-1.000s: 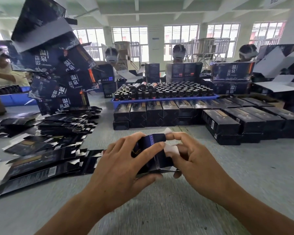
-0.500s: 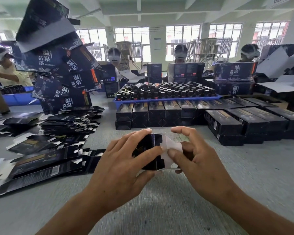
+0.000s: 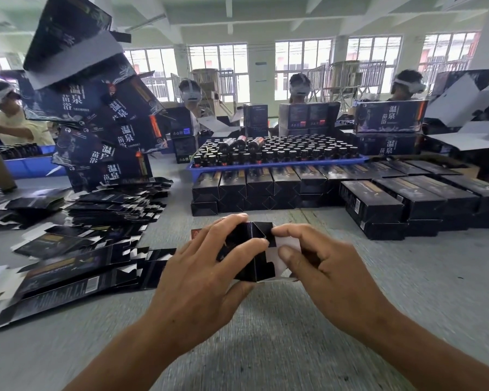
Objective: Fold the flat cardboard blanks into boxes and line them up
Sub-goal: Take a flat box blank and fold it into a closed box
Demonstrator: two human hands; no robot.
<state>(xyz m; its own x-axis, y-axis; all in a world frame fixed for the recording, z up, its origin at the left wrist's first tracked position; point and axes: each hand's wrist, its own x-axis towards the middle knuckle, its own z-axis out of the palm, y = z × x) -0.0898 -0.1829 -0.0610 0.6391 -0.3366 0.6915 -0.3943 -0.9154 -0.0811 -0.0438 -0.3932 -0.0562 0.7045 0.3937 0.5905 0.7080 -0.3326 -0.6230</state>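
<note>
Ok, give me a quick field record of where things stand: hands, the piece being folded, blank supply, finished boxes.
left hand: grips the dark half-folded cardboard box from the left
right hand: pinches the box's white inner end flap
box state: end flaps not yet closed
blank supply: flat dark cardboard blanks spread on the grey table, left of the hands
finished boxes: row of folded black boxes ahead, in front of the blue bottle tray
</note>
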